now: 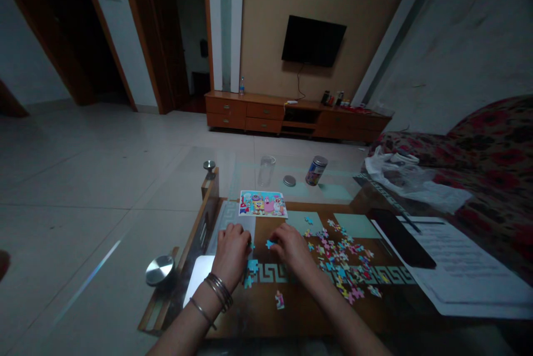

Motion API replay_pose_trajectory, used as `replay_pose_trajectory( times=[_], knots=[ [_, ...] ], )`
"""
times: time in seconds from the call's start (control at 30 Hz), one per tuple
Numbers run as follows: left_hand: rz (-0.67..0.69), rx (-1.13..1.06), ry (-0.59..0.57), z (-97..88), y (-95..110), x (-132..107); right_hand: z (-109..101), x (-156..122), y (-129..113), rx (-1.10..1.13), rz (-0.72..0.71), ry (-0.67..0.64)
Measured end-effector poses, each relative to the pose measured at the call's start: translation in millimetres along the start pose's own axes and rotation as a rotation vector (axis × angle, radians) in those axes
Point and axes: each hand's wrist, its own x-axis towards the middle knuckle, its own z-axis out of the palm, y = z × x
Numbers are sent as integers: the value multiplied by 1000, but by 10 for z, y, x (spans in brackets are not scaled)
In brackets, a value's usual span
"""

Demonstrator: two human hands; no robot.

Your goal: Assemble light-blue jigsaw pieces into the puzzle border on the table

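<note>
My left hand, with bracelets at the wrist, rests on the glass table with fingers curled, next to a small cluster of blue puzzle pieces. My right hand is beside it, its fingers pinched on a blue puzzle piece. A spread of loose coloured puzzle pieces lies just right of my right hand. A cartoon reference picture lies flat beyond both hands. One lone piece sits near the table's front.
A glass-topped coffee table holds a clear jar, its lid, a can, a dark phone on papers and a plastic bag. A floral sofa stands at the right, and a TV cabinet stands far back.
</note>
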Motion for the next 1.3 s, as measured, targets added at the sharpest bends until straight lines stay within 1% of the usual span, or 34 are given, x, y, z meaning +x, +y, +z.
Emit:
replay_pose_trajectory(
  times=[0.2, 0.43, 0.63, 0.93, 1.2, 1.3],
  knots=[
    [-24, 11, -1, -23, -6, -15, -71, -49, -51, -1, 16, -1],
    [-38, 27, 6, -34, 2, -17, -2, -46, -25, -40, 14, 12],
    [-43, 40, 12, -40, 20, -19, -1, -58, -43, -24, 23, 11],
    [-57, 57, 16, -20, 16, -26, 23, -52, -17, -20, -6, 13],
    [-20, 58, 7, -11, 1, -35, -45, -101, -82, -13, 7, 23],
    [7, 58, 32, 11, -21, -32, -81, -128, -60, 16, 3, 47]
  ],
)
